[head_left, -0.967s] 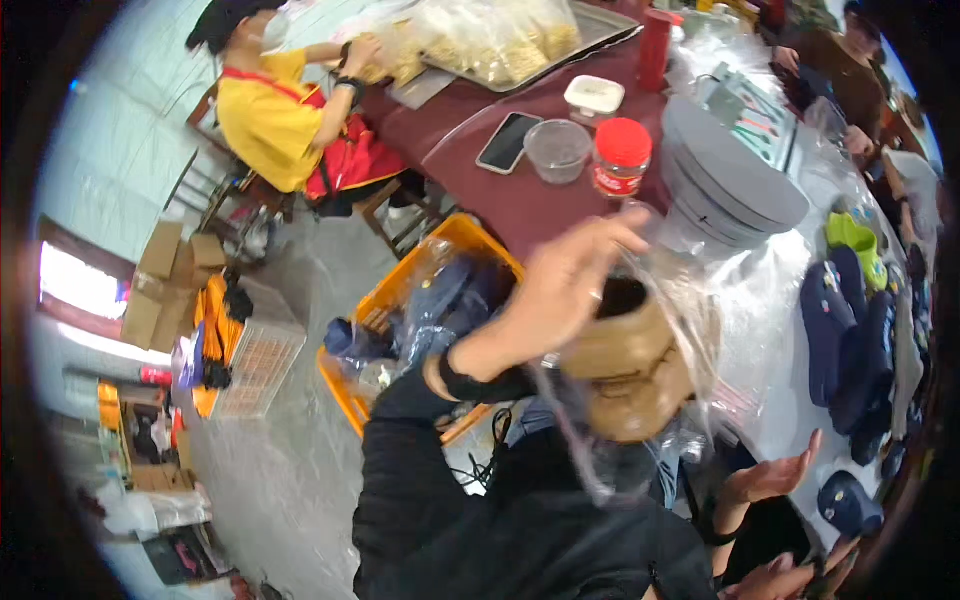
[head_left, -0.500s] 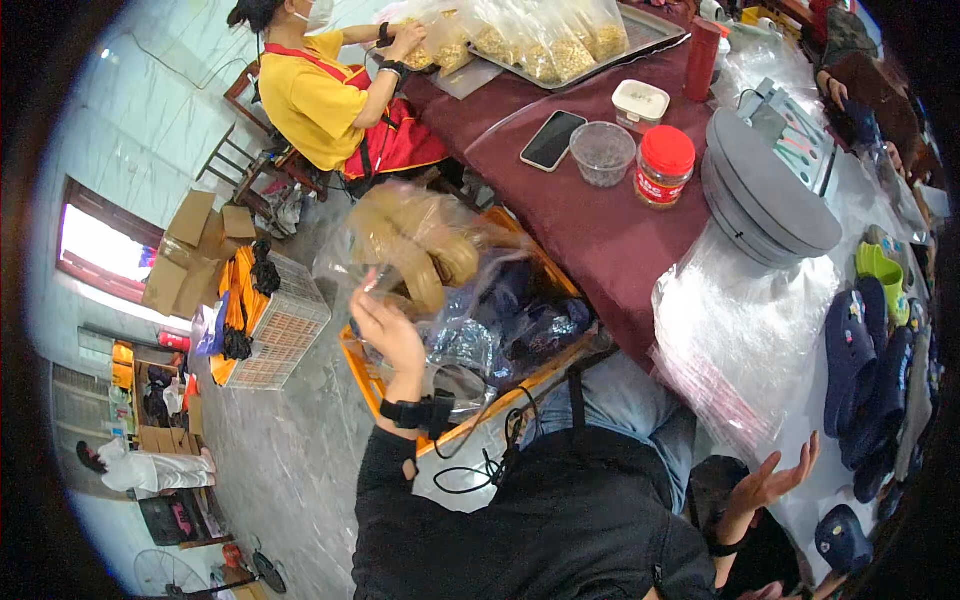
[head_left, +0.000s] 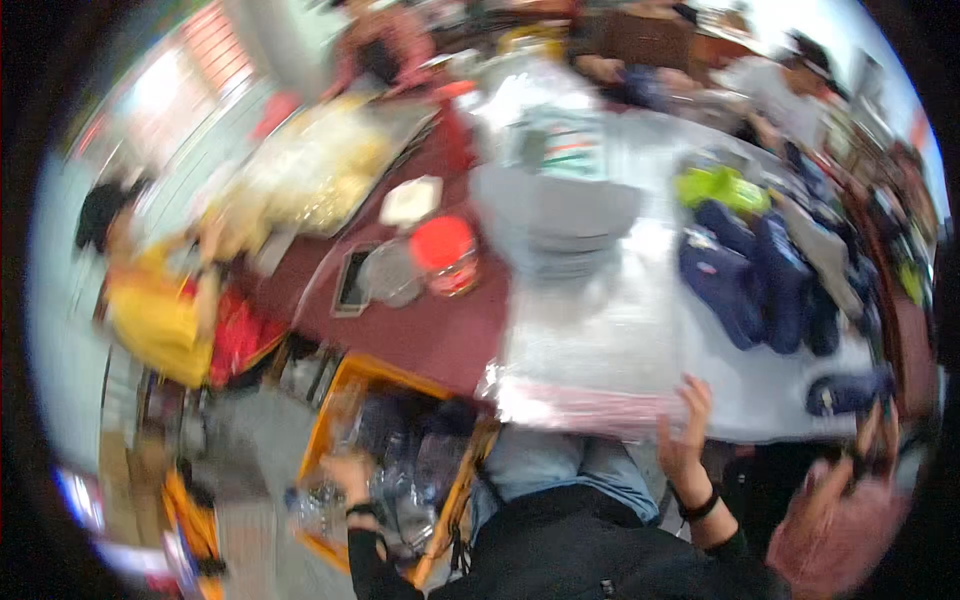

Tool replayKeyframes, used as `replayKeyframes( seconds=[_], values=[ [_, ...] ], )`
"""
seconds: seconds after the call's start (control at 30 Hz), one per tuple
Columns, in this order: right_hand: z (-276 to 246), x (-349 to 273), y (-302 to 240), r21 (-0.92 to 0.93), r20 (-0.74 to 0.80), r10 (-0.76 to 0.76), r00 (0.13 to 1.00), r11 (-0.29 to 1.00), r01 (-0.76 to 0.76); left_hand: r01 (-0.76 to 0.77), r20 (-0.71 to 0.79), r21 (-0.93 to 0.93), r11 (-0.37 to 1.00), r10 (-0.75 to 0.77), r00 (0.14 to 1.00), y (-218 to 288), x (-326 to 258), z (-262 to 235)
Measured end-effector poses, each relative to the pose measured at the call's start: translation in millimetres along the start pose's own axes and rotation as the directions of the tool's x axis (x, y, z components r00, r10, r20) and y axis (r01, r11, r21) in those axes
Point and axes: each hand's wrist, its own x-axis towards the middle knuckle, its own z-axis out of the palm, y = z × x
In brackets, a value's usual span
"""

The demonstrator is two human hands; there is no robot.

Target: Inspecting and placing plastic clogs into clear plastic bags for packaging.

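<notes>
My left hand [head_left: 348, 475] is over the left side of an orange crate [head_left: 345, 372], against clear plastic bags, its fingers smeared by motion. Dark shoes in clear bags [head_left: 395, 425] lie in the crate. My right hand [head_left: 685, 435] is raised at the table's front edge with its fingers apart and nothing in it. Just beyond that hand lies a stack of clear plastic bags [head_left: 590, 345]. Right of the stack are several dark blue clogs [head_left: 715, 280] and a lime-green pair [head_left: 722, 188]; a single dark blue clog [head_left: 845, 392] sits near the edge.
Grey rounded pads [head_left: 555, 215] rest on the bags. A red-lidded jar [head_left: 445, 255], a clear tub [head_left: 395, 272], a phone [head_left: 352, 280] and a white box [head_left: 411, 200] stand on the maroon cloth [head_left: 420, 335]. A co-worker's hand [head_left: 872, 435] is at the right, another person in yellow [head_left: 160, 315] at the left.
The view has swung right. My left hand has come down into the crate, and the bag of tan clogs no longer shows above it. My right hand stays open, now beside the bag stack.
</notes>
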Motion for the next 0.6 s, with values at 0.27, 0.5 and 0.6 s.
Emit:
replayKeyframes(
  seconds=[0.27,0.5,0.6],
  values=[
    [23.1,-1.7,10.4,-0.241,0.299,0.091,0.95,0.97,-0.017,-0.675,-0.652,-0.542,0.5,0.256,0.714,281.8,1.4,-219.0],
    [13.6,18.1,76.7,0.178,0.594,0.237,0.769,0.893,-0.413,-0.959,-0.078,-0.237,0.154,0.981,0.177,416.5,3.8,-209.9],
    [-14.6,54.8,151.3,-0.018,-0.321,0.468,0.823,0.866,-0.499,-0.971,0.029,-0.195,0.139,0.99,0.136,438.3,-11.3,-163.4]
  ],
)
